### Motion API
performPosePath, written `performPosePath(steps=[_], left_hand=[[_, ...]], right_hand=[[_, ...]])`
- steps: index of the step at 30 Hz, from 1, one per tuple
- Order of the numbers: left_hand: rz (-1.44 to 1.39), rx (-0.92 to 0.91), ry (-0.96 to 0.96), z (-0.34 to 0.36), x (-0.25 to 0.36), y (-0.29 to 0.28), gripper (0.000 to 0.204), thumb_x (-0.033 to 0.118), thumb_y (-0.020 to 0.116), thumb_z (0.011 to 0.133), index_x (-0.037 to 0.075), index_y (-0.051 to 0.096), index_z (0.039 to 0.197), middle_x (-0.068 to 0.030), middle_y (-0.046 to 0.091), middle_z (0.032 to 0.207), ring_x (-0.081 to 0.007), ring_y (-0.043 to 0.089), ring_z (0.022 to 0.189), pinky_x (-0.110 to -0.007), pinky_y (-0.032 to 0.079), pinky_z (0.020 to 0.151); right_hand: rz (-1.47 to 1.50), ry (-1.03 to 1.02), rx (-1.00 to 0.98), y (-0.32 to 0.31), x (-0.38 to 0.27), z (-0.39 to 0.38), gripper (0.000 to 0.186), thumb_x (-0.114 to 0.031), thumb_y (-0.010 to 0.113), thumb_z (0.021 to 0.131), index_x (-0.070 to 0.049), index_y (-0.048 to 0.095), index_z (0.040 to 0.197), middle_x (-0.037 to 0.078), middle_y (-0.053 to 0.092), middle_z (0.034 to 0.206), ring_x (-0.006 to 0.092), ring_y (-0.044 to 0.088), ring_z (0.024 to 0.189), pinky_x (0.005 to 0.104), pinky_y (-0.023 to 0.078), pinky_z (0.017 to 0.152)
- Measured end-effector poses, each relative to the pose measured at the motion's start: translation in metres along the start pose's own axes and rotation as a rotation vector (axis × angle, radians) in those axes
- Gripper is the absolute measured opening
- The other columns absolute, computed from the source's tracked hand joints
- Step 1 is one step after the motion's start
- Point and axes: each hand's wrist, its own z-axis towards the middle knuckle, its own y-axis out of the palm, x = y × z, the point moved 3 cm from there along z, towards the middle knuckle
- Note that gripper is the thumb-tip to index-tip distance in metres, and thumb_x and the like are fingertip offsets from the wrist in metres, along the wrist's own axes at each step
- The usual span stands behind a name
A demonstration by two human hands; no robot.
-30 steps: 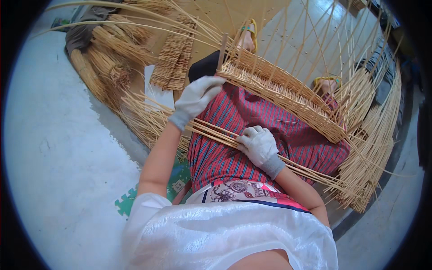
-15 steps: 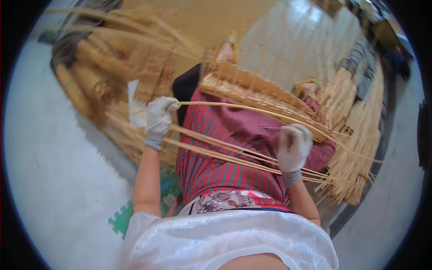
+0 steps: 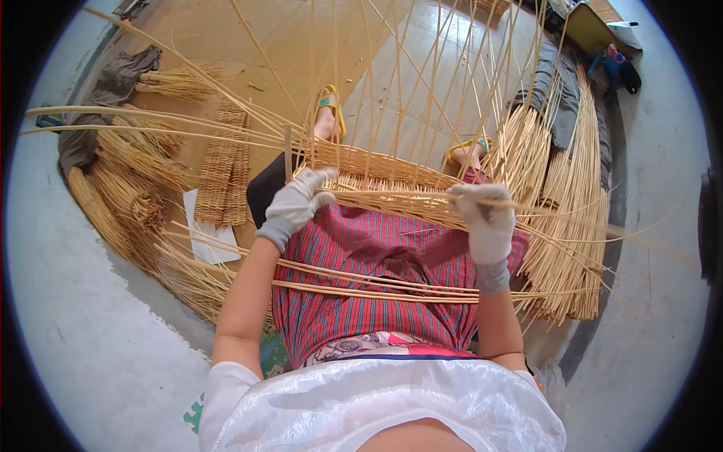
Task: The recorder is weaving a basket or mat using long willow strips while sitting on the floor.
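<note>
Both my hands wear white gloves with grey cuffs. A partly woven wicker basket (image 3: 395,167), with tall upright stakes rising from it, rests tilted across my lap. My left hand (image 3: 295,202) is at its left end, thumb and fingers apart, near the tip of a willow rod (image 3: 407,194). My right hand (image 3: 484,218) is closed around that rod at the basket's right end; the rod's far part trails off to the right, blurred. Several loose rods (image 3: 361,280) lie across my red striped apron (image 3: 339,324), below both hands.
Bundles of rods lie on the left (image 3: 113,211) and right (image 3: 557,226), partly wrapped in grey cloth (image 3: 546,83). Flat woven panels (image 3: 224,162) and a white sheet (image 3: 202,226) lie at left. Long stakes (image 3: 135,124) stick out far left. My sandalled feet (image 3: 327,117) are beyond the basket.
My left hand has let go of the rod's end and moved to the basket's left end. My right hand has risen and now grips the rod. The basket appears lower and further left.
</note>
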Motion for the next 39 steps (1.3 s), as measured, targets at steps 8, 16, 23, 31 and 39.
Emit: performPosePath(steps=[8,16,23,31,39], left_hand=[[0.084,-0.061,-0.323,0.010,-0.025,-0.004,0.092,0.009,0.078,0.089,0.044,0.038,0.164,-0.0124,0.072,0.120,-0.0329,0.073,0.104,-0.045,0.057,0.091],[-0.108,0.335,-0.107,0.011,0.002,0.022,0.095,0.005,0.084,0.082,0.028,0.044,0.165,-0.0129,0.072,0.124,-0.0201,0.067,0.084,-0.033,0.057,0.084],[-0.629,-0.437,-0.545,0.034,0.002,0.067,0.074,0.003,0.078,0.091,0.013,0.047,0.158,-0.0161,0.075,0.119,-0.0150,0.065,0.059,-0.033,0.056,0.049],[-0.957,-0.102,-0.542,0.029,-0.012,0.105,0.016,0.017,0.079,0.099,0.006,0.069,0.104,-0.0056,0.072,0.080,-0.0155,0.070,0.061,-0.032,0.059,0.054],[-1.117,-0.017,-0.679,0.035,-0.010,0.114,0.035,0.036,0.066,0.108,0.002,0.068,0.116,-0.0107,0.072,0.092,-0.0247,0.076,0.062,-0.037,0.060,0.051]], right_hand=[[0.107,0.286,0.356,-0.037,0.085,-0.040,0.015,-0.005,0.075,0.101,-0.006,0.061,0.106,0.008,0.071,0.097,0.0188,0.074,0.087,0.0335,0.067,0.073],[0.191,0.472,0.285,-0.063,0.142,-0.034,0.011,-0.006,0.072,0.103,-0.007,0.061,0.106,0.010,0.073,0.102,0.0205,0.074,0.087,0.0352,0.067,0.076],[0.062,0.492,0.213,-0.068,0.147,-0.037,0.012,-0.004,0.072,0.102,-0.007,0.061,0.107,0.009,0.074,0.102,0.0204,0.075,0.089,0.0361,0.068,0.080],[-0.342,-0.245,-0.056,0.015,0.079,0.059,0.010,0.008,0.067,0.100,0.000,0.064,0.106,0.012,0.075,0.117,0.0211,0.074,0.107,0.0345,0.061,0.098],[-0.379,-0.214,0.043,0.230,0.144,0.195,0.060,-0.005,0.068,0.094,-0.006,0.057,0.153,0.013,0.063,0.140,0.0253,0.059,0.134,0.0378,0.050,0.109]])
